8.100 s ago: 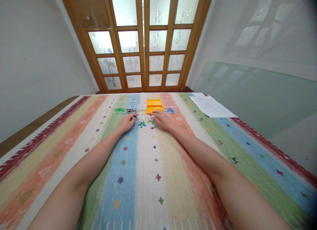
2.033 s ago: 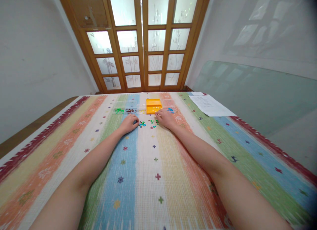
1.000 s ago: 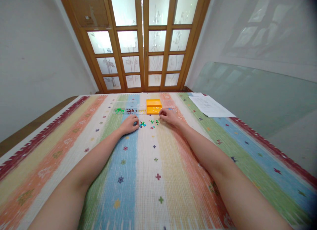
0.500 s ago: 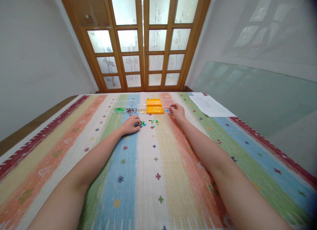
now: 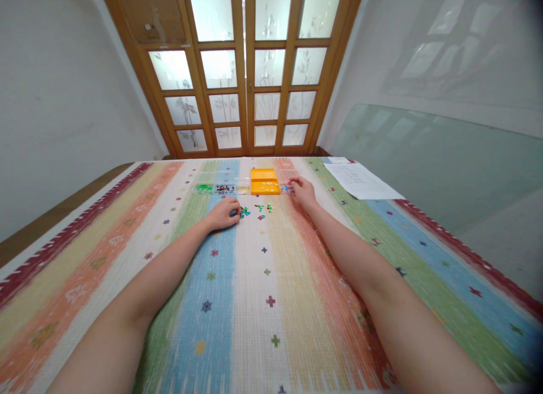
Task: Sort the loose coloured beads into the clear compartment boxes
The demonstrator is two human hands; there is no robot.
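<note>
My left hand (image 5: 224,214) rests on the cloth with its fingers curled, right beside a small pile of green and blue pieces (image 5: 245,212). A dark bluish spot shows inside its curl, too small to identify. My right hand (image 5: 302,190) is at a clear box of small blue pieces (image 5: 285,188), thumb and fingertips close together; anything between them is too small to make out. Small clusters of green and red pieces (image 5: 260,208) lie between the hands. Just left of the blue pieces stands an open orange box (image 5: 265,174) with pale pieces in its near half.
Left of the orange box sit clear compartments with green pieces (image 5: 205,188), dark red pieces (image 5: 224,189) and yellow pieces (image 5: 243,190). A printed paper sheet (image 5: 360,180) lies at the right. A striped tablecloth (image 5: 250,303) covers the table; a glass panel (image 5: 424,156) leans beyond it.
My right hand has shifted very slightly left at the box of blue pieces, its fingers moving a little. My left hand and the loose pieces look the same.
</note>
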